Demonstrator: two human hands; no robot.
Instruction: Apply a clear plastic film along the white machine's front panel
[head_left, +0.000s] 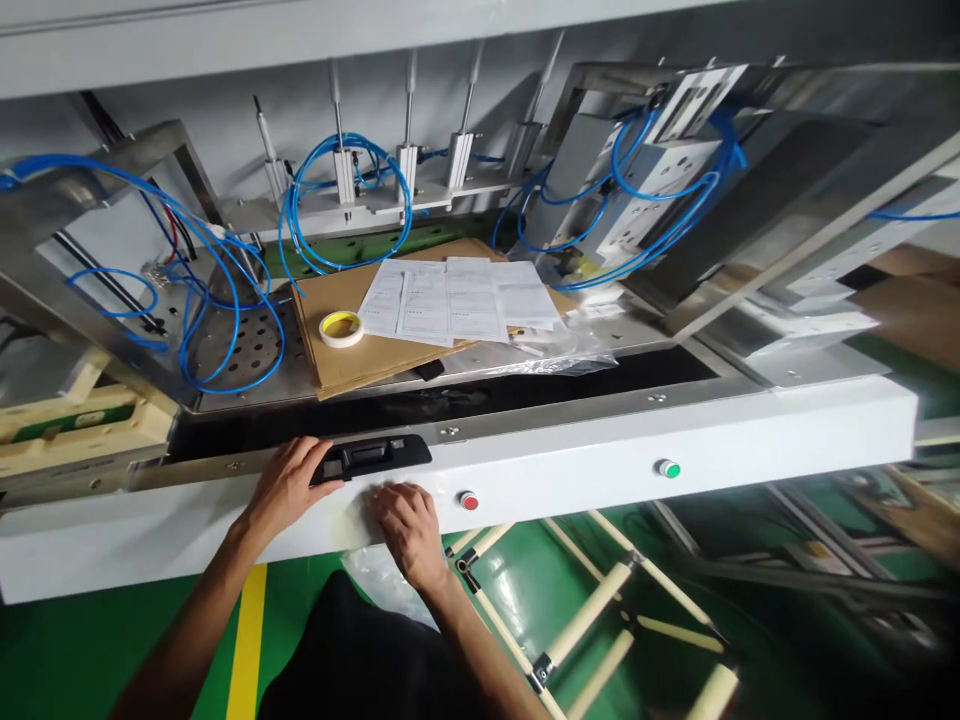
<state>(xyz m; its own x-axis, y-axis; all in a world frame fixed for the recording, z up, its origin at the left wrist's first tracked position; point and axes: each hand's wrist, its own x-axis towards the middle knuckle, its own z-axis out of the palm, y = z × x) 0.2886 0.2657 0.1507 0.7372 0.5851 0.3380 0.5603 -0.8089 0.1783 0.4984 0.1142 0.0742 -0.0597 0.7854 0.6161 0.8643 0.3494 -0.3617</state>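
My left hand (pixel 289 480) grips the left end of a long black plastic trim panel (pixel 390 452) with a recessed middle, thumb in front and fingers behind. The panel rests along the top edge of the machine's white front beam (pixel 562 470). Just below the panel, my right hand (pixel 409 525) is closed with its fingers curled against the beam's face. What those fingers hold, if anything, is hidden. A pale yellowish patch (pixel 352 525) shows on the beam beside them. Below the beam, a clear plastic bag (pixel 390 580) hangs near my lap.
A red button (pixel 469 500) and a green button (pixel 669 468) stick out of the beam. Behind lie cardboard (pixel 330 365), printed papers (pixel 457 300) and a tape roll (pixel 341 329). Blue air hoses (pixel 405 220) loop around cylinders. A tube frame (pixel 592 610) stands below right.
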